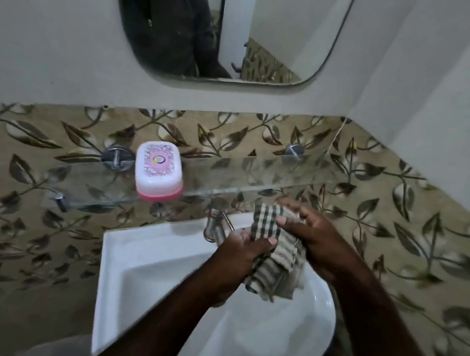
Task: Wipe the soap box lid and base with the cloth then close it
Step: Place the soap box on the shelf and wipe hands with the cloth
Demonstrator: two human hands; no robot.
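white-and-pink soap box (pixel 159 170); beige cloth (pixel 275 253) with dark stripes; white sink (pixel 123 253); leaf-patterned tan tiles (pixel 367 219)

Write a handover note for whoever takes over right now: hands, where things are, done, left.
Left hand: gripping the striped checked cloth over the white ceramic sink.
Right hand: also closed on the cloth's upper part, beside the metal tap.
White-lidded pink plastic soap box: closed, on the glass wall shelf, untouched by either hand.
Done: cloth in hand; no sign of wiping visible.
Left: open the box, wipe lid and base, close it.
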